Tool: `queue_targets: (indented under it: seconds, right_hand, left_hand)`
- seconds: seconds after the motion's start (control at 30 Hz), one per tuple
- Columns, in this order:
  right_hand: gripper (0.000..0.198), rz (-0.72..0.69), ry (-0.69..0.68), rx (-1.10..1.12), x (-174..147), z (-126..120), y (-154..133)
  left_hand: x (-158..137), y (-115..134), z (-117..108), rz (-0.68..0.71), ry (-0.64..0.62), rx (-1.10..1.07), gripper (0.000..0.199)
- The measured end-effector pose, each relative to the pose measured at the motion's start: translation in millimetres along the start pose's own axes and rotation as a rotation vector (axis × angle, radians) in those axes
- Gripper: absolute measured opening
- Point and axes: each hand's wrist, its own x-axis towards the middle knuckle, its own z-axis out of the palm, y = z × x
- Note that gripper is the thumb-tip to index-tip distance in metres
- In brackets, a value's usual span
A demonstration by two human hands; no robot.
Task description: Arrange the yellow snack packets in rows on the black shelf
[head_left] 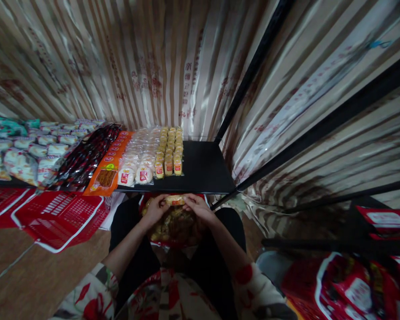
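Observation:
Between my left hand (157,206) and my right hand (197,205) is a small yellow wrapped snack (175,200), pinched at its two ends. It lies level, just above a red basket (160,243) between my knees. Many similar yellow packets (173,226) fill that basket. In front, on a black shelf (205,166), stand rows of yellow packaged snacks (168,153) with red labels. Left of them are rows of round white packaged cakes (144,173).
An orange snack packet (106,175), dark red packets (86,158) and white packets (46,151) lie farther left on the shelf. Red baskets (66,215) sit below. Black frame bars (306,129) and a striped curtain (166,66) stand behind. At lower right is another basket with red packets (360,289).

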Motion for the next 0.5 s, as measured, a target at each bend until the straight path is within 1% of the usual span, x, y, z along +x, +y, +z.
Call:
queue_targets:
  seconds: [0.1,0.23,0.33,0.5]
  right_hand:
    - [0.036,-0.002,0.048,0.010,2.2,-1.6,-10.0]
    - [0.039,0.038,0.075,0.063,5.8,-0.9,-19.4]
    - [0.039,0.012,0.086,0.104,7.1,1.3,-21.5]
    - [0.041,-0.061,0.143,0.163,10.3,8.4,-15.8]
  left_hand:
    - [-0.5,10.1,4.4,-0.076,-0.002,-0.146,0.028]
    - [-2.5,19.2,11.7,-0.179,0.006,-0.364,0.024]
    - [-2.5,20.7,18.1,-0.224,0.016,-0.488,0.021]
    - [3.2,18.8,35.5,-0.286,0.114,-0.599,0.017]
